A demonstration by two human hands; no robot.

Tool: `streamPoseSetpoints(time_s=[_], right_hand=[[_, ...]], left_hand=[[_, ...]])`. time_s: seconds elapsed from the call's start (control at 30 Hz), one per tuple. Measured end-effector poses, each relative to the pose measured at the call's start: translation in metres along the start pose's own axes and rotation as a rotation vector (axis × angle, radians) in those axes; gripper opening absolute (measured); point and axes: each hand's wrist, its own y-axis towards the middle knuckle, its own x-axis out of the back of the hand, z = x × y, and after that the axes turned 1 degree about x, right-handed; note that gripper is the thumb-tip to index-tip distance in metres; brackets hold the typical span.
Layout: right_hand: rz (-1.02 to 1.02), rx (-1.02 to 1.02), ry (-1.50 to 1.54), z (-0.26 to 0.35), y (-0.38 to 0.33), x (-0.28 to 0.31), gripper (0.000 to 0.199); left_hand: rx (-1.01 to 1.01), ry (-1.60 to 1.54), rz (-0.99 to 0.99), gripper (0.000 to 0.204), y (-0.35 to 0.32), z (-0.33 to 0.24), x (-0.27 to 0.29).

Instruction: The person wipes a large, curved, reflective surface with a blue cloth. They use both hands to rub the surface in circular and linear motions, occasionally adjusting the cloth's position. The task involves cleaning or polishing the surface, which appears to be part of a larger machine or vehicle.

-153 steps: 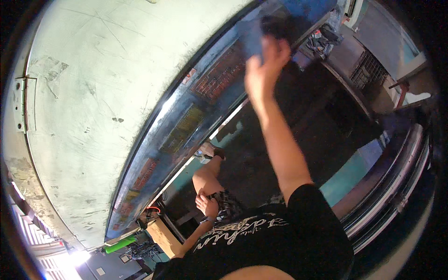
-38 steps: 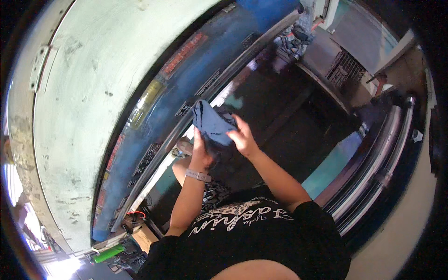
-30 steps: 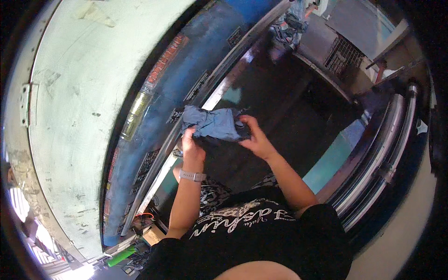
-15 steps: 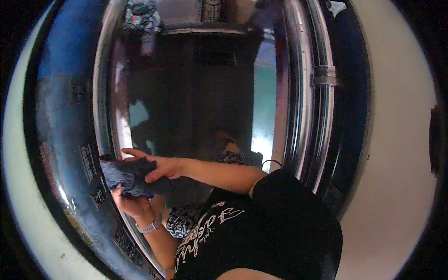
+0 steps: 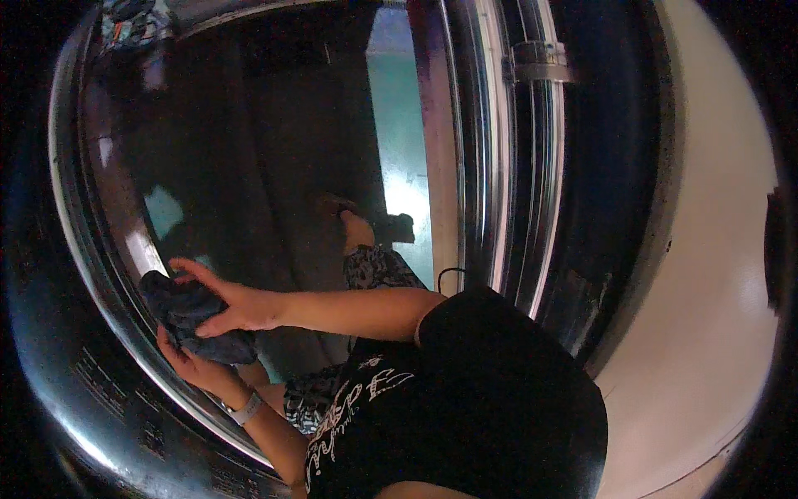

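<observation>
Both hands are closed on one bunched dark cloth, which fills the space between them. The right hand holds it from the right, its thumb pressed on the near part and its other fingers spread toward the far side, the forearm stretched straight across the body. The left hand grips it from below, fingers along the lower left of the bundle; a watch with a pale band circles that wrist. The cloth is in the air, over the left edge of the dark floor as seen here, just beside the curved metal rail that follows that edge. Outside the rail, a glossy dark panel with pale markings curves through the lower left. At the floor's far left corner lies a crumpled heap, too dim to make out. Along the floor's right edge runs a teal strip with a bright glare on it, and beyond it stand long shiny bars with a bracket across them. A bent leg in patterned shorts reaches out over the floor.
</observation>
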Motion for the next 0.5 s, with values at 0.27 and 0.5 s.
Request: streamPoseSetpoints(time_s=[0.27, 0.5], right_hand=[[-0.028, -0.054, -0.053, -0.004, 0.004, 0.034, 0.087], [-0.055, 0.032, -0.132, -0.043, 0.032, 0.018, 0.077]], left_hand=[[0.193, -0.189, 0.075, 0.053, 0.003, 0.006, -0.028], [-0.127, 0.313, 0.049, 0.049, -0.003, 0.020, -0.004]])
